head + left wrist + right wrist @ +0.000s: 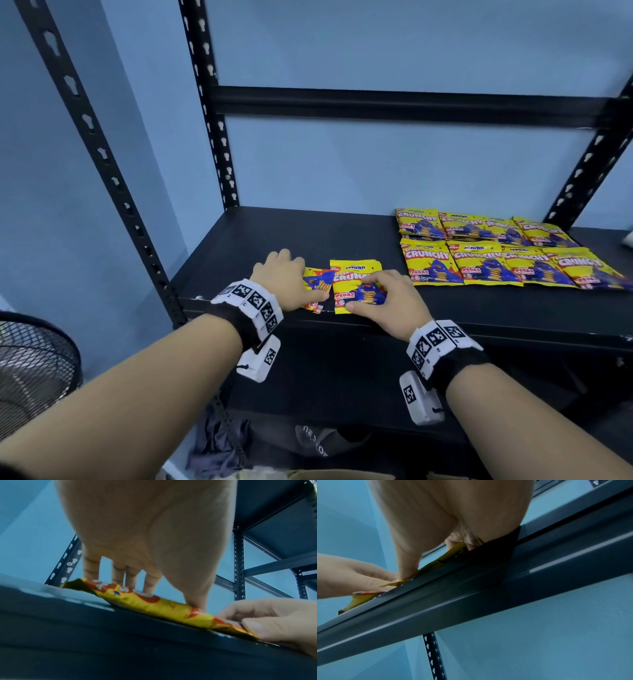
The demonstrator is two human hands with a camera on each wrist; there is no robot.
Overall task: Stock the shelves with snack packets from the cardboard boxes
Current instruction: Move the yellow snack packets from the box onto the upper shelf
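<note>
Two yellow snack packets lie at the front edge of the black shelf (260,240). My left hand (286,279) presses the left packet (318,287) flat with straight fingers (118,577) and thumb; the same packet (145,602) shows in the left wrist view. My right hand (388,298) sits on the right packet (351,282), fingers curled over its blue picture and thumb on its near corner. In the right wrist view that packet (436,563) runs up between the curled fingers (471,542). Most of both packets is hidden under my hands.
Several more yellow packets (496,255) lie in two neat rows at the shelf's right. Black slotted uprights (212,113) and a crossbar (394,104) frame the shelf against a blue wall. A fan (34,370) stands lower left; a cardboard box (308,474) sits below.
</note>
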